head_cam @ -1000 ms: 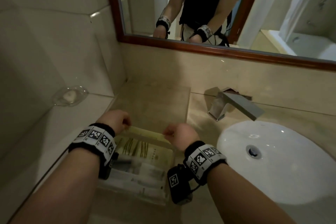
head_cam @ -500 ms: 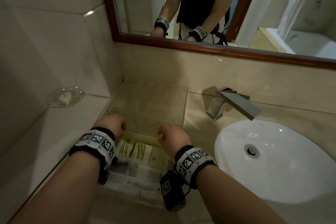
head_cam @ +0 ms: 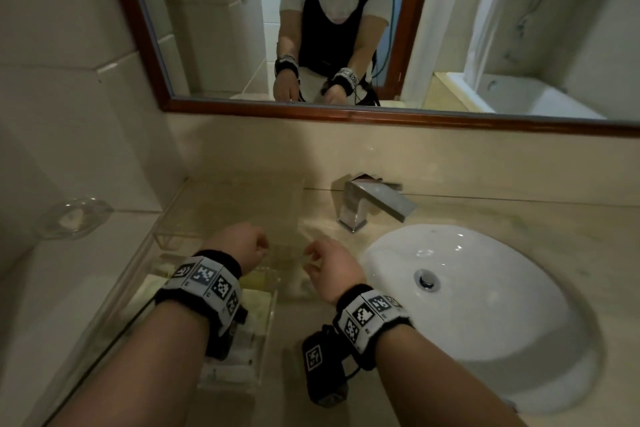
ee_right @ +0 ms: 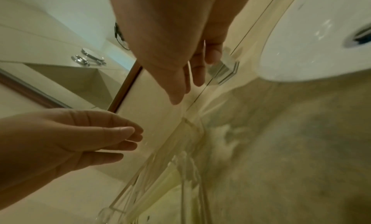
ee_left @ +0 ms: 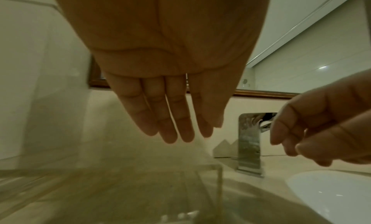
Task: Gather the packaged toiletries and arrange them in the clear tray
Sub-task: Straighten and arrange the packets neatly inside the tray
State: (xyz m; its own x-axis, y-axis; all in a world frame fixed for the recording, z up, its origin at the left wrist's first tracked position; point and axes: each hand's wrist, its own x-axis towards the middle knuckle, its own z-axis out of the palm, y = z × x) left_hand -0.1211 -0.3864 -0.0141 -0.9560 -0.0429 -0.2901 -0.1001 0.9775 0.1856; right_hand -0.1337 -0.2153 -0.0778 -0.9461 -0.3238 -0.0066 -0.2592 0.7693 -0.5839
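The clear tray (head_cam: 273,319) lies on the beige counter left of the sink, partly under my left forearm. Inside it lie packaged toiletries (head_cam: 242,354), white and pale yellow packets. My left hand (head_cam: 242,246) hovers over the tray's far end, and the left wrist view shows its fingers (ee_left: 176,124) straight and holding nothing. My right hand (head_cam: 325,267) hangs just right of the tray, loosely curled and empty, as the left wrist view also shows (ee_left: 313,137). The right wrist view shows both hands (ee_right: 184,78) (ee_right: 80,137) above the tray's clear wall (ee_right: 160,172).
A white sink basin (head_cam: 485,305) fills the right of the counter, with a chrome faucet (head_cam: 367,204) behind it. A glass soap dish (head_cam: 72,218) sits on the left ledge. Another clear acrylic piece (head_cam: 180,239) stands in the back left corner. A framed mirror (head_cam: 346,111) hangs above.
Both hands gripped the tray's far edge earlier. Now they have let go and lifted off it, and the fingers have relaxed.
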